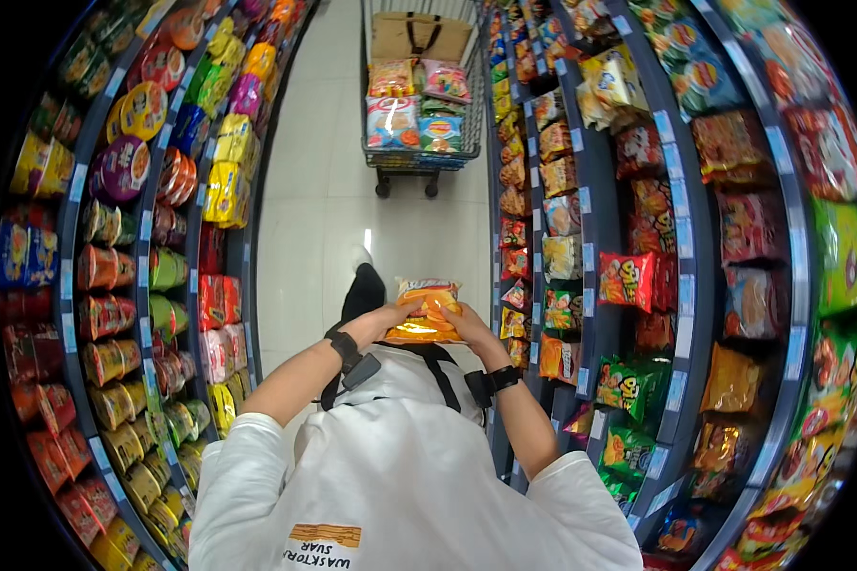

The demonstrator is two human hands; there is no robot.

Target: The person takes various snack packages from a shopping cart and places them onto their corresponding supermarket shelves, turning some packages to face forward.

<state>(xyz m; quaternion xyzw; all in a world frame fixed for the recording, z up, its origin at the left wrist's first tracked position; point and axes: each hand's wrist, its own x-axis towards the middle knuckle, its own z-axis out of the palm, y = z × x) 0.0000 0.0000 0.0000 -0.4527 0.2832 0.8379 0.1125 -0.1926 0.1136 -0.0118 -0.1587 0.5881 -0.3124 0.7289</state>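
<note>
Glossy orange packet [423, 328], crinkled, paler along its far edge; lies nearer the wearer's torso than the shopping cart [366, 124], well apart from the cart. Left hand [383, 322] and right hand [468, 325] clamp the packet from opposite sides, thumbs over its upper face, forearms angled inward. Cart carries colourful bags [392, 122] and a tan panel [395, 36], taking up aisle floor [300, 190]. Stocked shelves [680, 205] run along both its sides.

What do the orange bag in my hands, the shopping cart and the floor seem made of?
Orange bag: likely thin plastic or foil film, glossy, judging by its bright highlights. Shopping cart: probably metal wire, greyish, given its thin grid bars. Floor: perhaps ceramic or stone tile, polished, given its reflections and seams.
</note>
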